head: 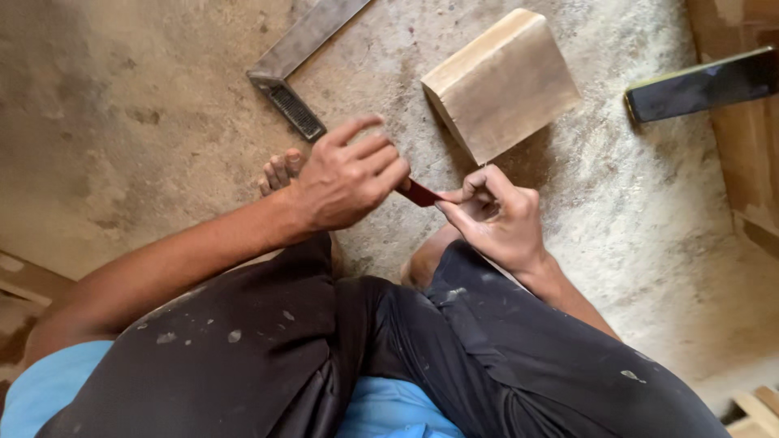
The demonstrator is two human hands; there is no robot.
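The small red object (419, 193) sits between the two hands, above the knees, pinched at each end. The left hand (345, 180) closes its fingers on the left end; the right hand (495, 217) grips the right end with curled fingers. Most of the object is hidden, so its kind cannot be told. Just beyond the hands a wooden block (501, 81) lies on the dusty floor (146, 105). A metal square (294, 61) lies far left of it, a dark flat bar (702, 85) far right. Bare floor opens to the left; boards (742, 146) edge the right side.
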